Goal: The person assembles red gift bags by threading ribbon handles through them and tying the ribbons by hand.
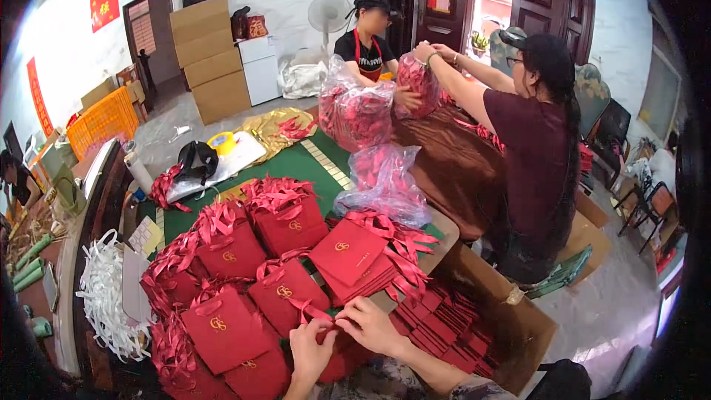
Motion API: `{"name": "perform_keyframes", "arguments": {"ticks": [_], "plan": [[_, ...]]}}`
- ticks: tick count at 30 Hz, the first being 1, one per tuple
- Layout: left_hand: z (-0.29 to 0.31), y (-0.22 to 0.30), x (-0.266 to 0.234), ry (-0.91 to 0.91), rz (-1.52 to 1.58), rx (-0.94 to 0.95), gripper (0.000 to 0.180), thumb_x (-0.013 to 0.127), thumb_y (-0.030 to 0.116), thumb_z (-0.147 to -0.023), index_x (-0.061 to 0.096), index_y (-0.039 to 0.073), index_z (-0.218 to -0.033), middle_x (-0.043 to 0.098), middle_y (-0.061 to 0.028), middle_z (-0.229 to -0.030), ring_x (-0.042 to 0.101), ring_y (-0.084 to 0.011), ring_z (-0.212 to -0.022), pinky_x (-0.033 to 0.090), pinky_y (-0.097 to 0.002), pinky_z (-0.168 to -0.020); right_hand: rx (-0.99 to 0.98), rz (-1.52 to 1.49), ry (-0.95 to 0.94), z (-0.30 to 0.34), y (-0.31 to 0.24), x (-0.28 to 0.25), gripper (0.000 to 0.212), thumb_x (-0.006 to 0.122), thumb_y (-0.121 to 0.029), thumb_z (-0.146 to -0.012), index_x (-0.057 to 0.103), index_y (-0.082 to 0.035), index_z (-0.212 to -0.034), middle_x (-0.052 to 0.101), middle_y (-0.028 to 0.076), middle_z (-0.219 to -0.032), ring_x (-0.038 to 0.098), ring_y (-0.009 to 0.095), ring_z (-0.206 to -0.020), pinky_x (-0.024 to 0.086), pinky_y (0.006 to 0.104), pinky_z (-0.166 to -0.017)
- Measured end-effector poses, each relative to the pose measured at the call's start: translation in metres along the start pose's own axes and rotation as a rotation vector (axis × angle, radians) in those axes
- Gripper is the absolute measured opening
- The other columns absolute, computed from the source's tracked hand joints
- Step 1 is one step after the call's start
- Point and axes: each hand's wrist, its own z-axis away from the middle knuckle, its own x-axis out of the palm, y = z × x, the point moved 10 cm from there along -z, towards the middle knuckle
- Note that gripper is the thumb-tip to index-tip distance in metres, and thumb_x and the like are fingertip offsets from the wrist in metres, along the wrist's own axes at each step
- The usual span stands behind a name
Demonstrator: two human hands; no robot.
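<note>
Our left hand (309,350) and right hand (372,328) pinch a red ribbon (306,309) among red paper bags (222,335).
We see both hands close together, fingertips clamped on the ribbon, at the near side of the heaped bags on a green surface (292,161). To the right, a cardboard box (535,330) holds flat red pieces (444,328); beyond, two people handle a clear plastic bag (418,85) with red contents.
</note>
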Motion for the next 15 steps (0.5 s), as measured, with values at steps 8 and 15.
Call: {"name": "perform_keyframes", "arguments": {"ticks": [8,15], "plan": [[0.019,0.050,0.001,0.014,-0.257,0.389,0.012,0.074,0.014,-0.075,0.073,0.017,-0.086,0.061,0.0023,-0.082,0.059,-0.0190,-0.077,0.041,-0.0366,-0.074,0.041,0.042,-0.445,0.008,0.021,0.018,0.022,0.063,-0.028,-0.095,0.071,-0.008,-0.101,0.057,0.011,-0.093,0.060,0.030,-0.092,0.047,0.0389,-0.080],[0.029,0.059,0.008,-0.007,-0.219,0.586,0.018,0.071,0.012,-0.075,0.073,0.019,-0.091,0.060,0.0032,-0.082,0.059,-0.0179,-0.076,0.044,-0.0354,-0.073,0.022,-0.105,-0.586,0.011,0.031,0.021,0.024,0.065,-0.029,-0.094,0.072,-0.008,-0.101,0.060,0.011,-0.090,0.062,0.029,-0.090,0.047,0.0373,-0.080]]}}
